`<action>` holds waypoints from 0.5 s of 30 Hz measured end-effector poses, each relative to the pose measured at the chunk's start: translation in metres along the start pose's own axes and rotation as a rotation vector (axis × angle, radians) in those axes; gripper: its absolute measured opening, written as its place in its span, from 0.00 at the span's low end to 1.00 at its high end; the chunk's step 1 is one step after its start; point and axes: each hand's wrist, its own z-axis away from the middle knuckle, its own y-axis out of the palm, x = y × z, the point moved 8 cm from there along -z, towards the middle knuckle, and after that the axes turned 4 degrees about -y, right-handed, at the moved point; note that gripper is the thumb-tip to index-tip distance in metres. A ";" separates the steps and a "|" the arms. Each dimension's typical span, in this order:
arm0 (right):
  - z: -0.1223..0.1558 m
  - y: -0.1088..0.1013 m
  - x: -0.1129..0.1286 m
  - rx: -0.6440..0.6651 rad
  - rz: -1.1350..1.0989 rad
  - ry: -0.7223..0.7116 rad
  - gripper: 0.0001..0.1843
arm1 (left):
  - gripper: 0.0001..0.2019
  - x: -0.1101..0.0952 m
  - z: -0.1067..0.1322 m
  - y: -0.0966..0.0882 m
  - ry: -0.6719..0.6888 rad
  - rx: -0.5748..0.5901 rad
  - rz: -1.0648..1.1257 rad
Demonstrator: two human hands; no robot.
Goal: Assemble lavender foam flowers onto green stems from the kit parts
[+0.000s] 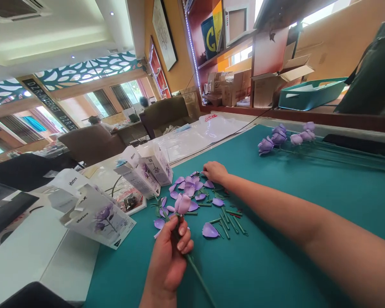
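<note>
My left hand (173, 254) is wrapped round the green stem (199, 276) of an artificial rose. The rose's pale purple bloom (182, 204) stands just above my fingers. My right hand (214, 172) reaches to the far edge of a pile of loose purple petals (189, 188), its fingers curled downward; whatever is between the fingertips is hidden. Several short green stem pieces (224, 222) lie to the right of the bloom. One larger petal (210, 230) rests apart, nearer me. Dark green leaf parts (220, 193) lie below my right wrist.
Finished purple roses (279, 134) lie on the green mat (263, 265) at the back right, beside a black object (359, 144). Opened white boxes (99, 216) with rose pictures stand at the left. Clear plastic sheeting (192, 139) covers the surface behind. Chairs and other people are farther back.
</note>
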 end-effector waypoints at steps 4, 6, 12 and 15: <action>0.024 -0.024 0.013 -0.104 -0.145 -0.052 0.11 | 0.10 0.000 0.002 0.006 0.020 0.051 -0.031; 0.043 -0.035 0.021 -0.112 -0.232 -0.069 0.14 | 0.11 0.000 0.004 0.010 0.025 0.084 -0.045; 0.102 -0.056 0.045 -0.027 -0.979 -0.079 0.18 | 0.12 0.004 0.012 0.021 0.024 0.184 -0.068; 0.118 -0.059 0.058 0.039 -1.253 -0.129 0.20 | 0.11 0.006 0.015 0.025 0.005 0.244 -0.052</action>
